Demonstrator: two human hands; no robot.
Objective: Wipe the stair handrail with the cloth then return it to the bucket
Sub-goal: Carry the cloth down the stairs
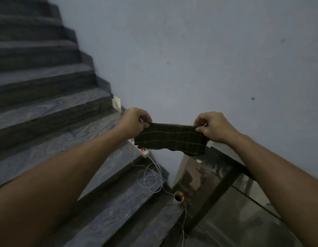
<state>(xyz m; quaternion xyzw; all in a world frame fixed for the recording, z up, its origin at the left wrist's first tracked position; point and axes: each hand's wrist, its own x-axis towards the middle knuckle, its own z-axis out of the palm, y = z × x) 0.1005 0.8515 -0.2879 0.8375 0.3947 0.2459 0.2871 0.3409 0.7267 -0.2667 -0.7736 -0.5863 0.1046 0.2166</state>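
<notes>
A dark checked cloth (169, 138) with thin pale lines is stretched flat between both hands in front of the grey wall. My left hand (135, 122) pinches its left upper corner. My right hand (214, 127) pinches its right upper corner. The cloth's lower edge hangs loose and uneven. No handrail and no bucket show in this view.
Grey marble stairs (47, 104) climb to the left. A white power strip (144, 152) with a red light lies on a step, white cables (152, 177) coiled below it. A small cup (178, 196) stands on the glossy tiled floor (244, 211).
</notes>
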